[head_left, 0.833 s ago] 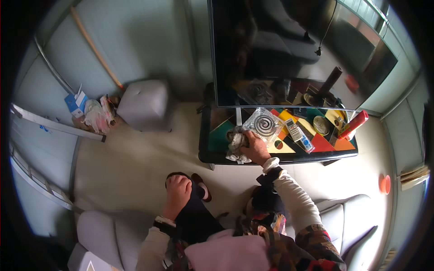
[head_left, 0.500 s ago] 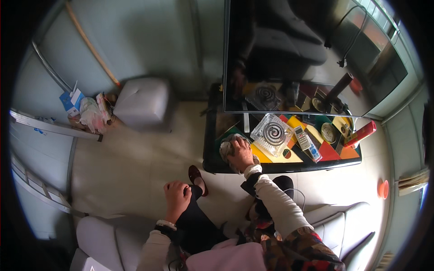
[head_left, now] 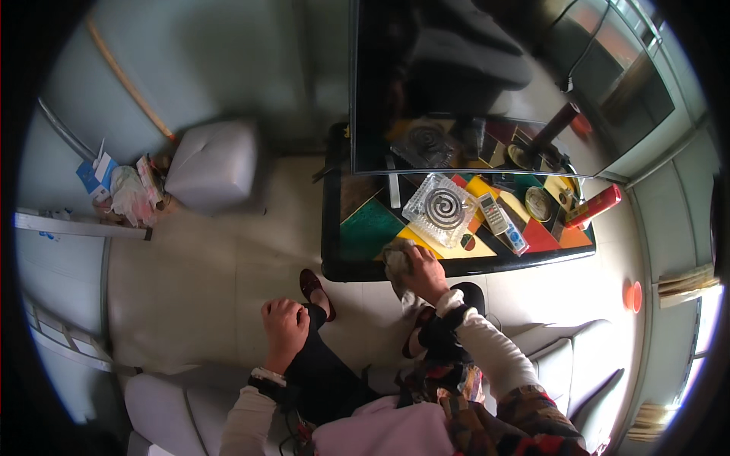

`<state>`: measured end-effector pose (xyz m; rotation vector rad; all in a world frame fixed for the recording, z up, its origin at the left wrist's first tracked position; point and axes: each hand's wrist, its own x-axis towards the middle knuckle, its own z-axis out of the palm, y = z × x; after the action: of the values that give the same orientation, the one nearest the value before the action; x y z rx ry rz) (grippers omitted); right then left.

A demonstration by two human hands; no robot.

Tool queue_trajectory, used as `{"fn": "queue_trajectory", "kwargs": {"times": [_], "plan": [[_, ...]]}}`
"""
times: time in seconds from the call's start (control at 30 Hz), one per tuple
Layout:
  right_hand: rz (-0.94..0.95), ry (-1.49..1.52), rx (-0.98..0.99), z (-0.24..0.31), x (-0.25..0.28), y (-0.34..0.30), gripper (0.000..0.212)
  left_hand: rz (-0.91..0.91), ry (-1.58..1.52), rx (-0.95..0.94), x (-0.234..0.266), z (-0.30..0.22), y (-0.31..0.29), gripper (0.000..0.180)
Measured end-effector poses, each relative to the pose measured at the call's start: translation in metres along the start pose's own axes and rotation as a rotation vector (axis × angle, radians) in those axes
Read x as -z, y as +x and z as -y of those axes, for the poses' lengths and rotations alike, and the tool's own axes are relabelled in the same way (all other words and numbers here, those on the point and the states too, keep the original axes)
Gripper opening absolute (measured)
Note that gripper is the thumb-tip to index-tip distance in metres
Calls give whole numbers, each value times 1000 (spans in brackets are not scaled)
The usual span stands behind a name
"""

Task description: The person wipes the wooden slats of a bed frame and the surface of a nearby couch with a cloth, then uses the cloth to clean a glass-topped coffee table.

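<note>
My right hand (head_left: 426, 277) grips a crumpled greyish cloth (head_left: 398, 261) at the front edge of a low table (head_left: 370, 229) with a multicoloured, black-rimmed top. Part of the cloth hangs down below the edge. My left hand (head_left: 285, 327) rests by my left knee, its fingers curled and nothing seen in them. Just beyond the cloth lies a clear patterned glass dish (head_left: 420, 204) with a dark mosquito coil (head_left: 445, 207) on it. To its right are a white remote control (head_left: 493, 214) and a second remote with a blue part (head_left: 516, 238).
A large television (head_left: 449, 83) overhangs the table's far side. A round glass dish (head_left: 537, 204) and a red can (head_left: 593, 206) stand on the right. A grey stool (head_left: 213, 166) and a plastic bag (head_left: 132, 195) are at the left; an orange bowl (head_left: 633, 297) is far right.
My right hand has drawn the cloth off the table's front left corner area, toward me and slightly right, baring the green patch. The whole view has shifted a little; my left hand stays by the knee.
</note>
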<state>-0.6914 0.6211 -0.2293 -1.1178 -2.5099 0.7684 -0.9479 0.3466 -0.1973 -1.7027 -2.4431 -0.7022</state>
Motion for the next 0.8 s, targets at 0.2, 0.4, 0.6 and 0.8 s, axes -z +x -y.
{"fn": "queue_trajectory", "kwargs": {"times": [0.2, 0.4, 0.6, 0.8], "plan": [[-137, -61, 90, 22, -32, 95, 56, 20, 26, 28, -5, 0, -4, 12], [-126, -132, 17, 29, -47, 114, 57, -5, 31, 24, -10, 3, -5, 9], [-31, -64, 56, 27, -41, 46, 58, 1, 24, 30, -6, 1, -3, 9], [-21, -4, 71, 24, -34, 19, 65, 32, 17, -1, -5, -2, -2, 9]]}}
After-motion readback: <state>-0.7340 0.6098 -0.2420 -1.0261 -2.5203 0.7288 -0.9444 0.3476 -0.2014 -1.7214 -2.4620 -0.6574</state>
